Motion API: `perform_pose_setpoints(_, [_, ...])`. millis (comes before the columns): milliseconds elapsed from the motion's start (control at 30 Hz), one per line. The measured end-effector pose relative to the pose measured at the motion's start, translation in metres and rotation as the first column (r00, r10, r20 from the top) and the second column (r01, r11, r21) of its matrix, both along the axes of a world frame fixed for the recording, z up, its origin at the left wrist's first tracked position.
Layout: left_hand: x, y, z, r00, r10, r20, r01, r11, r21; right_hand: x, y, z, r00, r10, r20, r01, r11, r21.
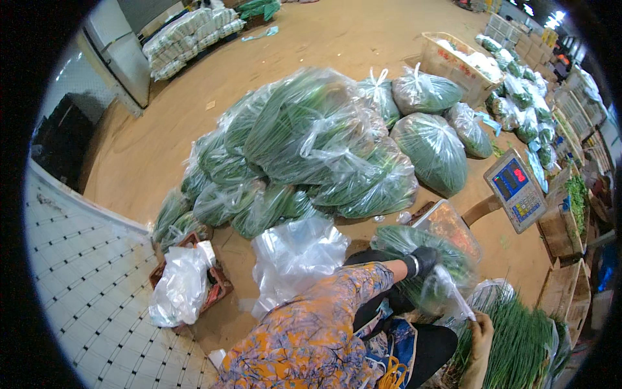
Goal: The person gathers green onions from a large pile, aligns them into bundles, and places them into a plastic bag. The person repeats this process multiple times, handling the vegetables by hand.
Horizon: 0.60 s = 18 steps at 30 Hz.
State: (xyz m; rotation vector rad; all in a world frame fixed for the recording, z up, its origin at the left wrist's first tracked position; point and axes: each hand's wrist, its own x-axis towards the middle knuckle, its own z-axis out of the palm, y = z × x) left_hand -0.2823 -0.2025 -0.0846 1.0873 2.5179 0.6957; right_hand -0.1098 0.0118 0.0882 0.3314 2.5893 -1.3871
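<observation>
A clear plastic bag of long green leafy stalks (410,241), perhaps scallions or chives, lies in front of me, partly over the scale's platform (449,226). My left hand (423,261), in a dark glove, grips this bag near its gathered mouth. Out to the lower right, my bare right hand (480,330) pinches the twisted white end of the plastic (454,296), which is stretched between the two hands. Loose green stalks (515,340) stand in an open plastic bag just beyond my right hand.
A heap of filled clear bags (311,141) rises ahead. The scale's display (516,189) is lit, at the right. Flat empty plastic bags (296,257) lie by my left arm, and a brown crate (221,287) holds more plastic. A yellowish crate (461,68) stands farther back.
</observation>
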Motion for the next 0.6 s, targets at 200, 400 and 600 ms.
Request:
perform_pose_setpoints(200, [-0.146, -0.056, 0.078, 0.634, 0.644, -0.429, -0.181, 0.662, 0.727, -0.012, -0.04, 0.016, 0.96, 0.259, -0.104, -0.193, 0.885, 0.423])
perform_pose_setpoints(400, [-0.205, -0.246, 0.341, 0.227, 0.649, -0.726, -0.175, 0.76, 0.625, -0.004, -0.029, 0.002, 0.974, 0.129, 0.187, -0.183, 0.933, 0.308])
perform_pose_setpoints(600, [-0.191, -0.386, 0.272, 0.252, 0.731, -0.634, -0.813, 0.516, 0.272, -0.016, -0.069, -0.027, 0.895, 0.404, 0.189, -0.445, 0.837, 0.319])
